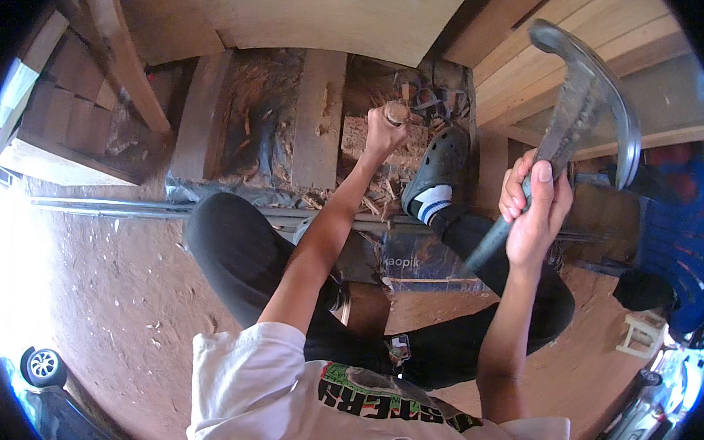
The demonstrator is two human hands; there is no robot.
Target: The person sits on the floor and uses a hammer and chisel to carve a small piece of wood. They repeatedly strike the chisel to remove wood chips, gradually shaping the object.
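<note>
Overhead, pale wooden boards (539,62) and a broad pale plywood sheet (316,8) are seen, with a dark brick wall (69,98) at the left. A long grey metal pipe (127,206) is laid across the reddish dirt floor (105,302), and wood chips (370,193) are scattered over the dark timber block (318,121) beyond it. A foot in a grey perforated clog (440,165) is set on that block, just beside the work. A blue plastic chair (678,232) is seen at the right.

The short, pale wooden piece (396,111) is held upright on the block, wrapped tightly by the fingers of the left hand (383,133). The worn, curved steel blade (593,98) is raised well apart from it, its dark handle gripped by the closed fingers of the right hand (534,207).
</note>
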